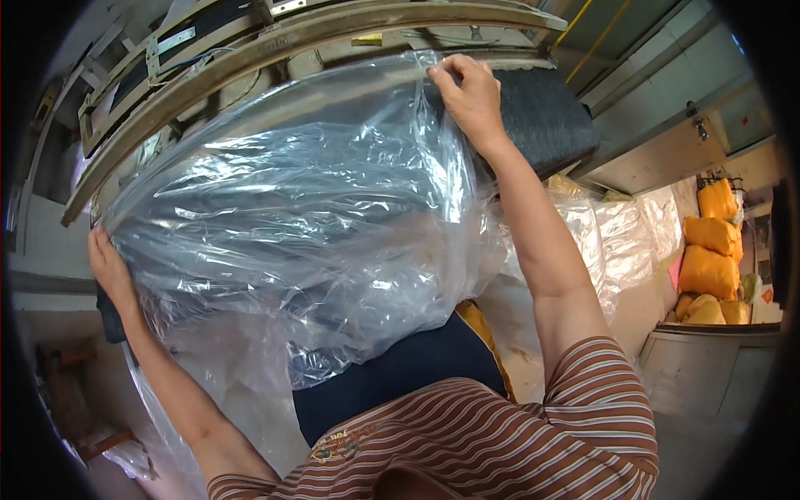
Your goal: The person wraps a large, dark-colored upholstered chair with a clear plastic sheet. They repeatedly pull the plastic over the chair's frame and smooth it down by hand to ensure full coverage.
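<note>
Clear, crinkled plastic sheeting (308,208) spreads wide; left hand (113,271) grips its left edge, right hand (473,98) pinches its far right, seemingly for tautness.

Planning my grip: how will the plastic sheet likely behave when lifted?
The plastic sheet is probably floppy, judging by its many creases. See-through and thin-looking, it's likely light. Its glossy shine suggests it may slip.

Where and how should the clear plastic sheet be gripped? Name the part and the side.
Pinch the clear plastic sheet by the two ends of its far edge, coming in from the left and right sides. Its middle is filmy and creased, so would likely bunch; the far edge runs stretched between the left grip and right grip.
</note>
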Motion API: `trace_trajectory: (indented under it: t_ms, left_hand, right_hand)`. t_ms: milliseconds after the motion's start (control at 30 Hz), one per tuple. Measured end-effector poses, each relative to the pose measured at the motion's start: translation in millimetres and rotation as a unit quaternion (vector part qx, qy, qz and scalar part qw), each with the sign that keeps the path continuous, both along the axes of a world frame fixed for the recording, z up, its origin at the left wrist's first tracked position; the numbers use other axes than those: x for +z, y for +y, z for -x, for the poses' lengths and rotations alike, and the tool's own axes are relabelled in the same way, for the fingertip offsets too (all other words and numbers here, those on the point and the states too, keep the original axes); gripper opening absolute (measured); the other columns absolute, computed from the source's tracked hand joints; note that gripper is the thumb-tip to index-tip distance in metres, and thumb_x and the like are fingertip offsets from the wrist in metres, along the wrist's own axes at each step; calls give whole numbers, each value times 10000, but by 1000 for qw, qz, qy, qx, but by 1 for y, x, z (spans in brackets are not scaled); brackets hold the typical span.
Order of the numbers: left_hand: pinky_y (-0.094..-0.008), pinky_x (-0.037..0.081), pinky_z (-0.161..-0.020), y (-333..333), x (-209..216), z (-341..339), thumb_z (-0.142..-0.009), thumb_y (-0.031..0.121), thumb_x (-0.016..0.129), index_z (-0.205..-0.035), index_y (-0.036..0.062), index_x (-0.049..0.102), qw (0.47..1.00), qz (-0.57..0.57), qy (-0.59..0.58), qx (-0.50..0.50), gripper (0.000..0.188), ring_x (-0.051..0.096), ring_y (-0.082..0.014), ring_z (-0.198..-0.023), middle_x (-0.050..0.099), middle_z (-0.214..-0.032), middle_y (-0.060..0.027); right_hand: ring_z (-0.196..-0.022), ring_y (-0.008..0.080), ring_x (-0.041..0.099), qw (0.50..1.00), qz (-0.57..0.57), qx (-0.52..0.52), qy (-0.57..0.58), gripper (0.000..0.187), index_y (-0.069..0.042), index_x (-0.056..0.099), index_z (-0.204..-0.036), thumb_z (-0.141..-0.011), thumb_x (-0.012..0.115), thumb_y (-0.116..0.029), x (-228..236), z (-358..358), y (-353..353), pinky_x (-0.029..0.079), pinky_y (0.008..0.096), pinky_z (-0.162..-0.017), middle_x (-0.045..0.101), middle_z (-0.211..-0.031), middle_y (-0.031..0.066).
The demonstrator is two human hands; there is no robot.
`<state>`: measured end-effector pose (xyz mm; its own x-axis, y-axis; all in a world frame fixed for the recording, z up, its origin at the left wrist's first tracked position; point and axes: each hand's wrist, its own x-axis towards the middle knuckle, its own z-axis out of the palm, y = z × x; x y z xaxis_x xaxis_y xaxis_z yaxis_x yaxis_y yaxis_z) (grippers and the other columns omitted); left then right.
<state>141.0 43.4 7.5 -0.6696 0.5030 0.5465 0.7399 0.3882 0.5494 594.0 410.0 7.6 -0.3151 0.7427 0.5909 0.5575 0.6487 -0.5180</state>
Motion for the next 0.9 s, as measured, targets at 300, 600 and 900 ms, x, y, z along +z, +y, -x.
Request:
trace_trajectory:
  t_ms: [300, 600, 900]
  left_hand:
    - [-322, 438, -879, -94, 33, -80, -951, 170, 517, -1102, 3, 602, 962, 178, 181, 102, 240, 576, -214, -1034, 618, -1070, -112]
    - [-264, 424, -876, 97, 105, -341, -779, 231, 749, -1093, 19, 635, 930, 72, -13, -359, 396, 550, -161, -1041, 585, -1082, -64]
    - [-217, 406, -570, 100, 74, -371, -779, 25, 705, -828, 30, 655, 917, -106, -107, -368, 71, 495, -74, -631, 589, -805, -1]
  right_hand:
    - [-772, 52, 515, 871, 329, 279, 235, 139, -48, 593, -871, -853, 682, -153, 47, -41, -112, 425, 213, -741, 574, -798, -35]
    - [-800, 142, 502, 947, 130, 247, 156, 140, -63, 602, -827, -780, 718, -126, 48, -70, -166, 421, 284, -762, 585, -779, -5]
    - [-777, 136, 521, 949, 181, 234, 109, 154, -50, 630, -873, -784, 718, -141, 35, -104, -189, 426, 277, -735, 600, -787, -2]
